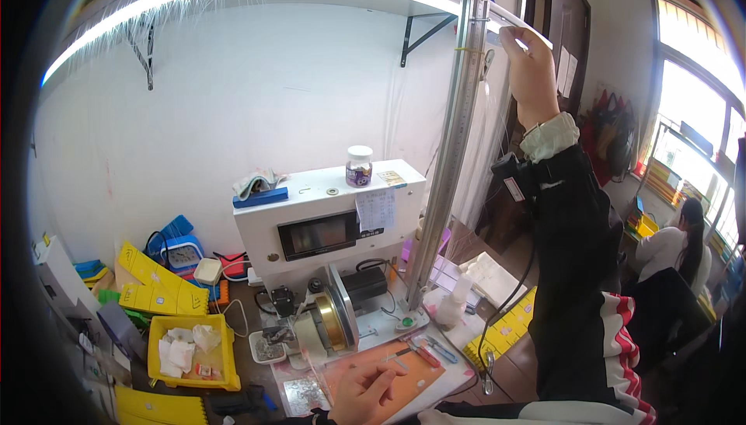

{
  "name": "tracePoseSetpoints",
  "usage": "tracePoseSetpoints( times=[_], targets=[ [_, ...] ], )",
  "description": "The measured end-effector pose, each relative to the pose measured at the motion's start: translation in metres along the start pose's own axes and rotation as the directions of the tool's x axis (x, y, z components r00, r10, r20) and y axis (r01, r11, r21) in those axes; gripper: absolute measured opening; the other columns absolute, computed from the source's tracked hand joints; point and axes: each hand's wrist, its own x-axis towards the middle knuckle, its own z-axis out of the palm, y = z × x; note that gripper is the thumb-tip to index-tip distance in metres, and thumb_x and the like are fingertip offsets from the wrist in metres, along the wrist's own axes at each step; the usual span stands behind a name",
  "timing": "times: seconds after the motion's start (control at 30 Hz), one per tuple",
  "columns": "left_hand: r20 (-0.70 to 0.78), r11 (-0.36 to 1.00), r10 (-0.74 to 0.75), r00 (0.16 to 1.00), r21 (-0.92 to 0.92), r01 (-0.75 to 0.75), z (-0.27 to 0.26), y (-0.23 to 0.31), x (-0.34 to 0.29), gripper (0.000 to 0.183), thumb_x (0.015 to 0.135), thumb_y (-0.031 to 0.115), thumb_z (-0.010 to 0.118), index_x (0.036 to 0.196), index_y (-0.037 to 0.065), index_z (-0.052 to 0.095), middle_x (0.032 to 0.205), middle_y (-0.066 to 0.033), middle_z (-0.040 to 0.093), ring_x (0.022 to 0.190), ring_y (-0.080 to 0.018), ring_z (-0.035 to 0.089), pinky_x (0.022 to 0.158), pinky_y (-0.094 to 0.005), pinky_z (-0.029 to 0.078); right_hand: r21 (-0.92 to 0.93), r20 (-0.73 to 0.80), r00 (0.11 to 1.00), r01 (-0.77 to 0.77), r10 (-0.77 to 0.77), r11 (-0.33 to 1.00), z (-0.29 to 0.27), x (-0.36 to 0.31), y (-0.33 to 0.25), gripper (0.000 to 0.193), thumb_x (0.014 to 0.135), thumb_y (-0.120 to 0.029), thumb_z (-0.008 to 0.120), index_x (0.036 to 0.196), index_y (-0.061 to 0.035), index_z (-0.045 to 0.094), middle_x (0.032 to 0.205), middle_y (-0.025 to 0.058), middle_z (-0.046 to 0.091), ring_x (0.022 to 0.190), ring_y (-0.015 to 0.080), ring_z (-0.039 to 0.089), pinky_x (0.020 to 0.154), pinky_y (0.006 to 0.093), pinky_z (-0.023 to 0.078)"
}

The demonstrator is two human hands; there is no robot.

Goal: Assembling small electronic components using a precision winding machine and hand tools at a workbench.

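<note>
The right hand [532, 75] pinches beside the top of the upright metal rail [464, 122]; anything gripped is too small to tell. The left hand [364, 394] half curls over the orange mat [420, 386], grip unclear. The rail stands beside the white machine [256, 227]. This seems a high reaching step, calling for steady fingertips.

From afar I see an orange flat mat [418, 380] at six o'clock, a silvery metal rail [466, 75] reaching one o'clock, and a black fabric sleeve [573, 254] with red-and-white striped trim [624, 333] toward four o'clock.
</note>
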Motion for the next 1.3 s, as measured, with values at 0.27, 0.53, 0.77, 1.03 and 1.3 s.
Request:
tracePoseSetpoints(
  times=[0.27, 0.53, 0.77, 1.03, 1.3],
  targets=[
    [0.038, 0.95, -0.214, 0.976, -0.226, 0.217, -0.022, 0.005, 0.015, 0.018, 0.101, 0.016, 0.058, 0.098, 0.003, 0.07, 0.069, 0.0033, 0.055, 0.056, -0.0043, 0.049, 0.053, -0.0195, 0.039, 0.102, 0.039, 0.996, -0.08, 0.077, 0.992, 0.023, 0.029, 0.017, 0.025, 0.094, -0.024, 0.064, 0.103, -0.0017, 0.071, 0.1, 0.0074, 0.068, 0.088, 0.0156, 0.059, 0.083, 0.032, 0.046],
    [0.142, 0.944, -0.208, 0.968, -0.229, 0.237, -0.03, -0.024, 0.006, 0.016, 0.1, 0.016, 0.06, 0.104, 0.005, 0.071, 0.074, 0.002, 0.06, 0.059, -0.0054, 0.053, 0.052, -0.0214, 0.04, 0.118, -0.035, 0.996, -0.078, 0.082, 0.99, 0.001, 0.004, -0.002, 0.025, 0.094, -0.02, 0.068, 0.112, -0.0029, 0.072, 0.105, 0.0013, 0.07, 0.103, 0.0114, 0.059, 0.094, 0.0256, 0.042],
    [0.415, 0.883, -0.454, 0.789, 0.093, 0.459, -0.04, -0.026, 0.002, 0.02, 0.101, 0.015, 0.058, 0.108, 0.002, 0.072, 0.07, 0.0006, 0.061, 0.065, -0.0049, 0.056, 0.058, -0.0217, 0.043, 0.383, 0.34, 0.891, -0.424, 0.301, 0.821, -0.021, -0.201, -0.026, 0.038, 0.103, -0.011, 0.05, 0.138, 0.0032, 0.049, 0.117, 0.0149, 0.067, 0.049, -0.002, 0.038, 0.045, 0.0149, 0.031],
    [0.67, 0.917, -0.33, 0.665, 0.062, 0.393, -0.023, -0.023, 0.011, 0.022, 0.099, 0.013, 0.057, 0.11, 0.0, 0.073, 0.083, -0.007, 0.071, 0.071, -0.011, 0.062, 0.064, -0.0263, 0.048, 0.438, 0.528, 0.647, -0.762, 0.55, 0.477, -0.039, -0.327, -0.03, 0.027, 0.103, -0.008, 0.049, 0.123, 0.0068, 0.06, 0.092, 0.0124, 0.071, 0.048, 0.0014, 0.044, 0.045, 0.016, 0.034],
    [0.572, 0.849, -0.485, 0.662, 0.127, 0.513, -0.013, -0.042, 0.006, 0.021, 0.098, 0.015, 0.061, 0.108, 0.001, 0.073, 0.073, -0.0009, 0.065, 0.063, -0.0048, 0.052, 0.058, -0.0235, 0.044, 0.418, 0.699, 0.661, -0.688, 0.275, 0.593, -0.036, -0.346, -0.047, 0.035, 0.105, -0.016, 0.046, 0.125, 0.0114, 0.056, 0.079, 0.014, 0.067, 0.048, 0.007, 0.044, 0.047, 0.0197, 0.036]
  ],
)
